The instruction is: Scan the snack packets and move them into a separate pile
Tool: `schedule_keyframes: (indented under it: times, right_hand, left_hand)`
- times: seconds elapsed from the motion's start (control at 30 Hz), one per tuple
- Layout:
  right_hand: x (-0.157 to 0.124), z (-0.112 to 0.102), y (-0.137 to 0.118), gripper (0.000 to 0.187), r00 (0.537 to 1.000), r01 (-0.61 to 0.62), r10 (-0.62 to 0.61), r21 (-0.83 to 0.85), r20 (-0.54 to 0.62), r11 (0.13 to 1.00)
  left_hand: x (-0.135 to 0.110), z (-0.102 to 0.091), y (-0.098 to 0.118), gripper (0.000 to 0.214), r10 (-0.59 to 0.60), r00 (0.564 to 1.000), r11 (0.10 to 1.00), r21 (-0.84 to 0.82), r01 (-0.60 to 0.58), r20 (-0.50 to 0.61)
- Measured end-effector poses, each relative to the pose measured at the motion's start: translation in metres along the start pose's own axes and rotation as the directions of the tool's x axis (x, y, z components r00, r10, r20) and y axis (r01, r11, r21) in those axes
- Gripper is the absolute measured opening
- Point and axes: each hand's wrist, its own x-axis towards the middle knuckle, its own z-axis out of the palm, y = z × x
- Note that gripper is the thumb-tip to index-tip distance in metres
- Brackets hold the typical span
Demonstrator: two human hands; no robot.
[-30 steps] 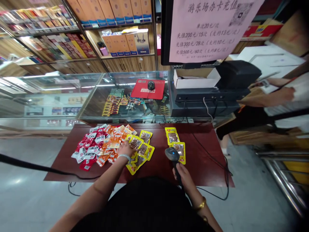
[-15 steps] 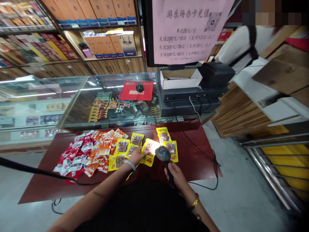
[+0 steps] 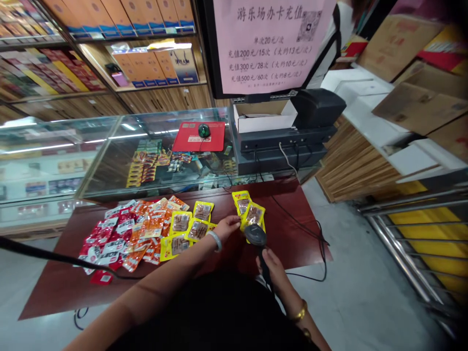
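My right hand (image 3: 269,267) grips the handle of a black barcode scanner (image 3: 256,235), its head pointing at the table. My left hand (image 3: 229,225), a pale bangle on its wrist, pinches a yellow snack packet (image 3: 254,214) and holds it on the small stack of yellow packets (image 3: 242,201) at the right, just ahead of the scanner. More yellow packets (image 3: 188,229) lie to the left of my hand. Beyond them spreads a heap of orange packets (image 3: 153,225) and red packets (image 3: 107,240).
All lie on a dark red table (image 3: 292,234) with cables trailing off its right side. Behind stands a glass counter (image 3: 109,161) with a red mouse pad (image 3: 199,136), a black till unit (image 3: 281,146) and a pink notice (image 3: 266,44). A person in white (image 3: 329,39) stands behind.
My left hand carried a yellow packet from the left group rightward past the scanner to the right stack. The scanner's light has gone off. The view swung left.
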Motion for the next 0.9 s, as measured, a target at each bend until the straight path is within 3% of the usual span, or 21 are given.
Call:
schedule_keyframes:
  times: [0.1,0.2,0.27,0.33,0.43,0.6,0.73,0.83,0.9]
  right_hand:
    - [0.002,0.0,-0.001,0.053,1.0,0.001,-0.001,-0.01,0.003,1.0]
    - [0.006,0.003,0.001,0.054,1.0,-0.003,0.003,-0.021,0.021,1.0]
    - [0.009,0.006,0.002,0.055,0.999,-0.005,0.007,-0.033,0.037,0.999]
    - [0.011,0.009,0.003,0.054,0.998,-0.007,0.01,-0.054,0.057,0.999]
    - [0.011,0.015,0.003,0.053,0.996,-0.013,0.021,-0.088,0.082,0.996]
    - [0.01,0.024,0.002,0.053,0.993,-0.027,0.039,-0.111,0.111,0.993]
    - [0.009,0.026,0.003,0.053,0.992,-0.033,0.045,-0.106,0.119,0.994]
    - [0.008,0.024,0.003,0.055,0.993,-0.043,0.053,-0.095,0.102,0.995]
    - [0.006,0.022,0.003,0.057,0.996,-0.042,0.049,-0.088,0.081,0.995]
  left_hand:
    - [-0.016,-0.028,-0.002,0.037,0.022,0.987,0.927,0.372,0.039,-0.158]
    - [-0.046,-0.069,-0.009,0.045,0.022,0.925,0.649,0.709,0.276,-0.38]
    - [-0.064,-0.093,-0.014,0.062,0.023,0.868,0.449,0.78,0.435,-0.497]
    - [-0.077,-0.11,-0.018,0.079,0.0,0.852,0.346,0.8,0.491,-0.523]
    - [-0.081,-0.121,-0.018,0.087,-0.042,0.892,0.314,0.841,0.44,-0.451]
    - [-0.068,-0.118,-0.003,0.06,0.006,0.954,0.241,0.927,0.288,-0.298]
    - [-0.059,-0.119,-0.003,0.055,-0.146,0.958,0.236,0.931,0.277,-0.248]
    - [-0.056,-0.123,-0.012,0.045,-0.27,0.934,0.305,0.899,0.315,-0.235]
    - [-0.055,-0.123,-0.016,0.035,-0.282,0.932,0.426,0.841,0.333,-0.226]
